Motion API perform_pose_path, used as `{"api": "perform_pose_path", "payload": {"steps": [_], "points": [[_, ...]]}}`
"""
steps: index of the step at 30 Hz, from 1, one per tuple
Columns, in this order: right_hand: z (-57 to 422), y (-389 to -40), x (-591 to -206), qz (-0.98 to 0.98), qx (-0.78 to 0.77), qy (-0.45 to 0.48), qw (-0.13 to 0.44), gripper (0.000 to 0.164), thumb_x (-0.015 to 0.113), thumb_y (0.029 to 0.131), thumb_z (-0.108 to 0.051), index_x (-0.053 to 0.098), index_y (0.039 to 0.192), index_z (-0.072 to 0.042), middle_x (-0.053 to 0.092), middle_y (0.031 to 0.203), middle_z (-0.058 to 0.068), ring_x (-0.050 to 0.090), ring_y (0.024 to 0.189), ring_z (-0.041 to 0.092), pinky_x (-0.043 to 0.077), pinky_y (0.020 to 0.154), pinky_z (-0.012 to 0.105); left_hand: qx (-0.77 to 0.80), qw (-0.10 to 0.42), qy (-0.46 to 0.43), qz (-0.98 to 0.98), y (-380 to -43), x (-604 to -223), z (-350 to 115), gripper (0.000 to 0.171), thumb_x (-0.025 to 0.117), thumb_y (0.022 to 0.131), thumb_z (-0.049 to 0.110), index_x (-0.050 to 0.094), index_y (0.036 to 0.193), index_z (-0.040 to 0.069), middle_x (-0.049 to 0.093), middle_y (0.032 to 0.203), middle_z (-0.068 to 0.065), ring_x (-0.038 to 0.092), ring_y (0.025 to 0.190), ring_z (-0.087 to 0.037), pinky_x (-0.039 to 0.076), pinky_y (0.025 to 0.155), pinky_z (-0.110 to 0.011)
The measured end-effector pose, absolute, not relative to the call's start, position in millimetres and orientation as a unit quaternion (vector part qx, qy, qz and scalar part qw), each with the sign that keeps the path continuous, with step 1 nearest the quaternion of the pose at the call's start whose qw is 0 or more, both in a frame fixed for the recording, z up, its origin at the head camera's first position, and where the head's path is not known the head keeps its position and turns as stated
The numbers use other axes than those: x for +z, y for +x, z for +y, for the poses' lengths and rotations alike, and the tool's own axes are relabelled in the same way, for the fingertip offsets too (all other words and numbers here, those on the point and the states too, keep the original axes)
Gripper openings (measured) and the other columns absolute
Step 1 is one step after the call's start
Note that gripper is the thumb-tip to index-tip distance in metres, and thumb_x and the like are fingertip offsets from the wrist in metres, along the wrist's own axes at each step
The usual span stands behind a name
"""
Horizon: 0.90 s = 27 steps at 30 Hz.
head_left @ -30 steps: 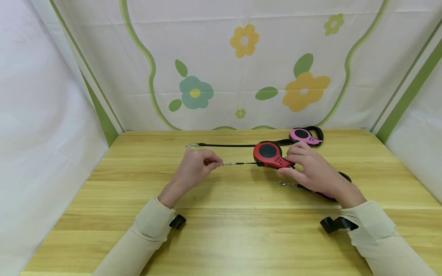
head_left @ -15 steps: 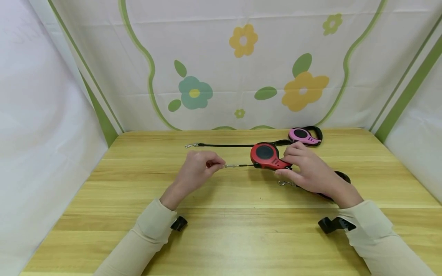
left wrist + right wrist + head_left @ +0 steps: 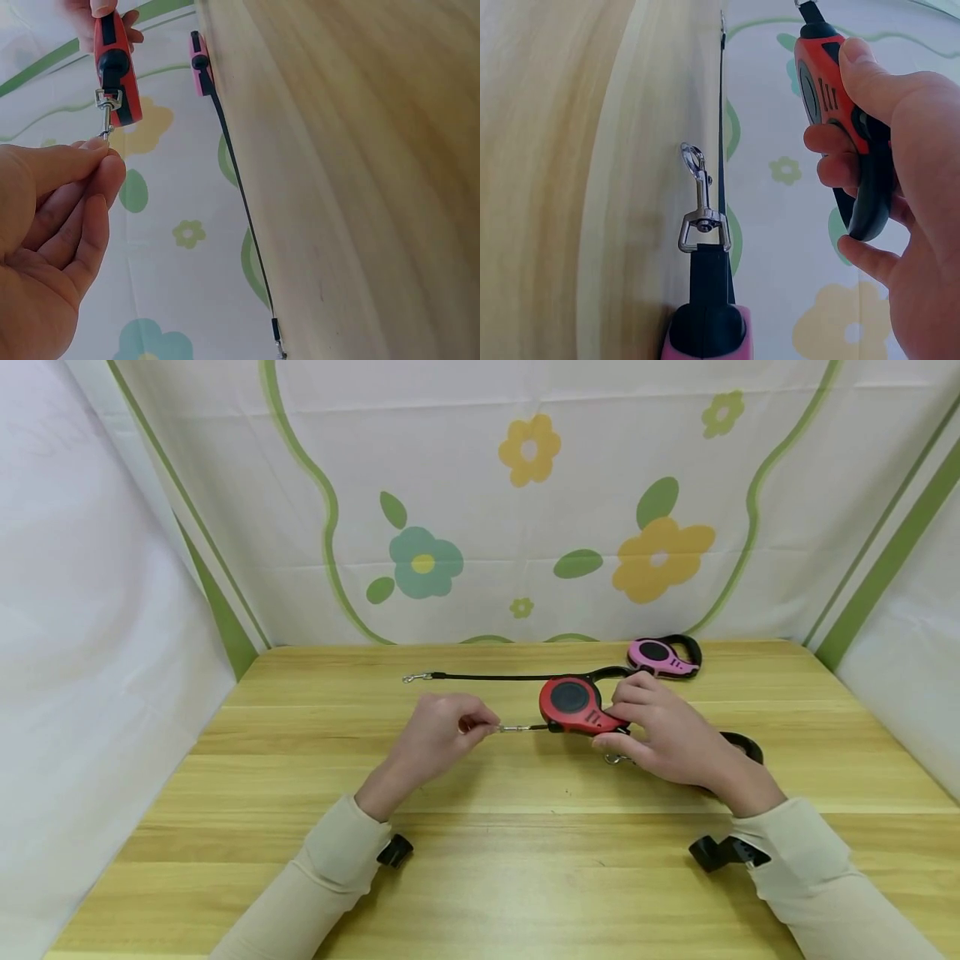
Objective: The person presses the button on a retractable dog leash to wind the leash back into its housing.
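Note:
My right hand (image 3: 663,731) grips the handle of a red retractable dog leash (image 3: 572,700), its black loop showing between the fingers in the right wrist view. The thumb lies along the red casing (image 3: 831,90). My left hand (image 3: 438,735) pinches the end of the leash's silver snap hook (image 3: 516,728) between thumb and fingertips. Only a short bit of black strap shows between hook and casing. In the left wrist view the hook's swivel (image 3: 109,99) sits close to the casing's black outlet. The red leash is held above the wooden table.
A pink leash (image 3: 654,653) lies at the back right, its black strap (image 3: 491,677) stretched leftward to a snap hook (image 3: 415,677). Another pink leash (image 3: 705,334) lies under my right forearm, largely covered in the head view. A flowered cloth (image 3: 480,527) hangs behind the table.
My left hand has moved right with the hook toward the red casing, and the strap between them has shortened. The red leash has shifted slightly left and nearer to me.

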State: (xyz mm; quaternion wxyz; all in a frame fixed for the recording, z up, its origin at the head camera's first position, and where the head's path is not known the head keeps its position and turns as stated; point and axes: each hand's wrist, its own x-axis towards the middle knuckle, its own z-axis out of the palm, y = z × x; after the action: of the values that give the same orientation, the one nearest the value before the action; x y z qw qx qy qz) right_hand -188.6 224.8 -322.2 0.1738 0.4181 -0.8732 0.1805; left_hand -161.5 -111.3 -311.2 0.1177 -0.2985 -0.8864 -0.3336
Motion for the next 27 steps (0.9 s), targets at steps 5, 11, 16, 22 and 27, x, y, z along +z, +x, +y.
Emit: {"api": "perform_pose_path", "payload": {"steps": [5,11,16,22,27], "points": [[224,-188,-322,-0.873,0.175,0.419,0.176,0.021,0.088,0.086,-0.028,0.074,0.087,-0.013,0.060,0.093,-0.005,0.046,0.101,0.013,0.038,0.087,0.031,-0.339,0.102,-0.295,-0.887,-161,-311,-112,0.005,0.081,0.091,0.001,0.082,0.094,0.006,0.081,0.089,-0.005,0.072,0.076,-0.010,0.059,0.071,-0.018],[225,-187,-321,-0.875,0.178,0.415,0.174,0.019,0.087,0.088,-0.028,0.074,0.088,-0.014,0.060,0.094,-0.006,0.045,0.102,0.011,0.037,0.086,0.029,-0.340,0.091,-0.295,-0.888,-161,-310,-110,0.004,0.081,0.093,0.004,0.082,0.096,0.007,0.080,0.090,-0.004,0.069,0.076,-0.009,0.058,0.070,-0.018],[228,-187,-320,-0.878,0.175,0.410,0.172,0.018,0.087,0.088,-0.027,0.076,0.091,-0.013,0.063,0.097,-0.004,0.047,0.102,0.013,0.039,0.087,0.032,-0.338,0.093,-0.291,-0.890,-160,-310,-108,0.005,0.080,0.094,0.005,0.081,0.098,0.007,0.080,0.090,-0.004,0.071,0.078,-0.010,0.059,0.071,-0.019],[237,-190,-319,-0.888,0.159,0.393,0.175,0.019,0.088,0.087,-0.026,0.075,0.090,-0.012,0.063,0.098,-0.002,0.049,0.102,0.014,0.044,0.086,0.037,-0.318,0.078,-0.276,-0.904,-160,-311,-104,0.019,0.078,0.098,0.018,0.077,0.115,0.009,0.081,0.102,-0.005,0.077,0.095,-0.018,0.063,0.081,-0.035],[248,-195,-322,-0.887,0.169,0.388,0.186,0.018,0.089,0.085,-0.021,0.074,0.088,-0.010,0.064,0.096,-0.001,0.051,0.098,0.016,0.041,0.088,0.036,-0.307,0.050,-0.273,-0.911,-163,-312,-101,0.034,0.071,0.104,0.026,0.070,0.133,0.009,0.077,0.127,-0.008,0.072,0.119,-0.028,0.060,0.098,-0.044]]}}
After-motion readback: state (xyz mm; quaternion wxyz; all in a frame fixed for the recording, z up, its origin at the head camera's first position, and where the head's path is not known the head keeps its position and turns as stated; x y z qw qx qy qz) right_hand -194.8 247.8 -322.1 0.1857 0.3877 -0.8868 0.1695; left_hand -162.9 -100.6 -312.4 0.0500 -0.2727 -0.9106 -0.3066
